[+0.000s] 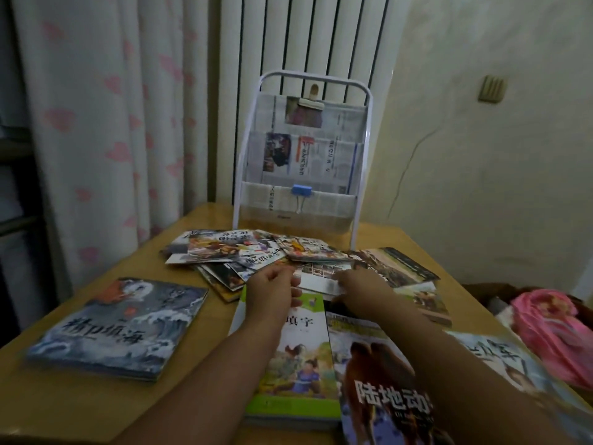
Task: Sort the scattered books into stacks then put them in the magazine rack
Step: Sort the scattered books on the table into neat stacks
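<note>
Over the scattered books [256, 255], both blurred hands [272, 289] [359, 284] pinch a half-hidden white booklet [317, 281].

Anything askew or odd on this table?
Yes. Small books lie fanned and overlapping at mixed angles before the magazine rack, not stacked. The rack's pockets are lined with newspaper, held by a blue binder clip. No visible damage or spills.

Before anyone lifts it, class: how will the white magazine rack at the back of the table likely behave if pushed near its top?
The magazine rack looks tall and narrow with a thin tube frame, so it would probably tip or slide rather than resist. Only newspapers fill its pockets, so it is likely light. The table looks glossy, which may let its feet skid.
</note>
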